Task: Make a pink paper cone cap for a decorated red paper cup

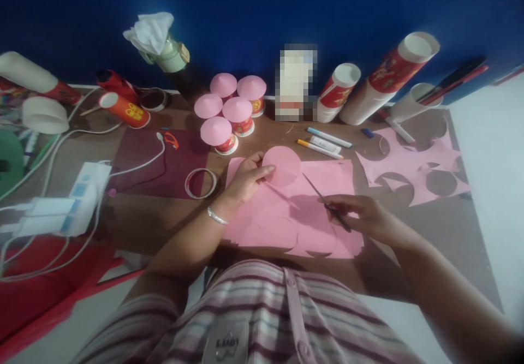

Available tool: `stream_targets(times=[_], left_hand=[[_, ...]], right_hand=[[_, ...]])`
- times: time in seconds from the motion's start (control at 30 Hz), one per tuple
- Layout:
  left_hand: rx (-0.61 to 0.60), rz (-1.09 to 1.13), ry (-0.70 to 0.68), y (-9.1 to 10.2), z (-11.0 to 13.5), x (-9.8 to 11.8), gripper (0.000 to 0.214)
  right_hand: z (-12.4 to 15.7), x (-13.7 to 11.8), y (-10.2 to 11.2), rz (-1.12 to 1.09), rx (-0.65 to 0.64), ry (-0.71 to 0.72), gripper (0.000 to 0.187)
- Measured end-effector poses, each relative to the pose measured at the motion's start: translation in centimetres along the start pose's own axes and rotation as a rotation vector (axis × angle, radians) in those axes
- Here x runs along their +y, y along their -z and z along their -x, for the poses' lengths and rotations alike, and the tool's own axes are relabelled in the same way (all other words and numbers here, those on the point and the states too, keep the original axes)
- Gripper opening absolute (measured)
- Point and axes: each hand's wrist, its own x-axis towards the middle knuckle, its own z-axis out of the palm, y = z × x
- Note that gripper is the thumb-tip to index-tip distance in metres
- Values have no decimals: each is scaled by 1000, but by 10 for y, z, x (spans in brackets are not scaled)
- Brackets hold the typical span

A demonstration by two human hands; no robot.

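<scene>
My left hand pinches a round pink paper disc at its left edge, thumb on top. The disc is held up over a stack of pink paper sheets, some with curved cuts. To the right of the disc, my right hand grips a pair of scissors by the dark handles. Its blades look closed and point toward the disc, a small gap apart from it. Behind my left hand stand several small red cups topped with pink paper cones.
Pink paper offcuts with round holes lie at the right. Several markers rest behind the sheets. A tape roll lies on the left, near a white power strip with cables. Tall cardboard tubes stand along the blue wall.
</scene>
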Motion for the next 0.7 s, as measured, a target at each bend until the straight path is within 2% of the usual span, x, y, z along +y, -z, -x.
stream_targets(times=[0.1, 0.3, 0.7], left_hand=[[15, -5, 18, 1, 0, 0, 33], [-38, -32, 40, 3, 0, 0, 29], [-51, -79, 31, 6, 1, -3, 30]], right_hand=[[-8, 1, -6, -129, -4, -73, 56], [-20, 6, -10, -219, -81, -83, 59], [-29, -4, -11, -95, -94, -40, 51]])
